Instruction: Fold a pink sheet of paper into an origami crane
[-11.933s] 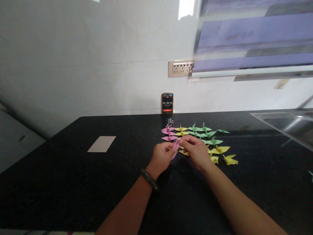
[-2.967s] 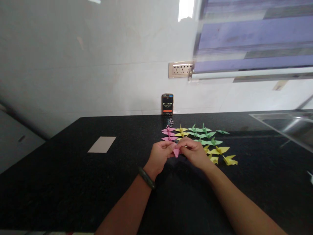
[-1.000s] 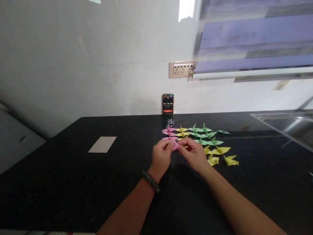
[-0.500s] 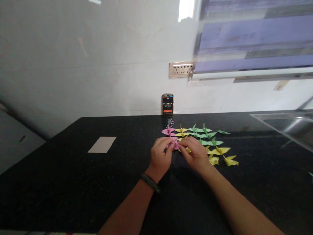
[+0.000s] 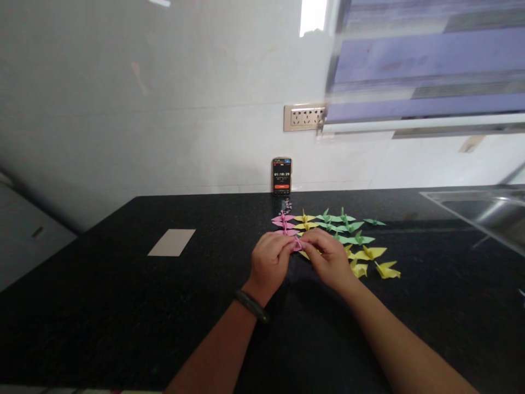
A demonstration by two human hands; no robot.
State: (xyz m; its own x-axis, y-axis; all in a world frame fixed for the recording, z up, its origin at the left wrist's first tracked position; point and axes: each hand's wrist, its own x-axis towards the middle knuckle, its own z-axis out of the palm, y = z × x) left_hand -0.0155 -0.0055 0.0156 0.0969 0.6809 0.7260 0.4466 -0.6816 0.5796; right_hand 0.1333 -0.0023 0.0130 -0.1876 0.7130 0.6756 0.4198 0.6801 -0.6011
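My left hand (image 5: 268, 261) and my right hand (image 5: 328, 258) meet over the black counter (image 5: 123, 306), both pinched on a small folded pink paper (image 5: 296, 244), mostly hidden between the fingertips. A dark bracelet (image 5: 251, 305) circles my left wrist. Just beyond the hands lie rows of finished paper cranes: pink cranes (image 5: 283, 221) at the left, green cranes (image 5: 348, 225) behind, yellow cranes (image 5: 375, 261) to the right of my right hand.
A phone (image 5: 281, 175) showing a timer leans against the white wall. A pale paper sheet (image 5: 171, 242) lies flat at the left. A steel sink (image 5: 484, 210) sits at the far right. A wall socket (image 5: 302, 117) is above the phone.
The hands stayed together on the pink paper, shifting slightly forward and lower; the fingers have closed tighter over it, so less pink shows. The timer has advanced.
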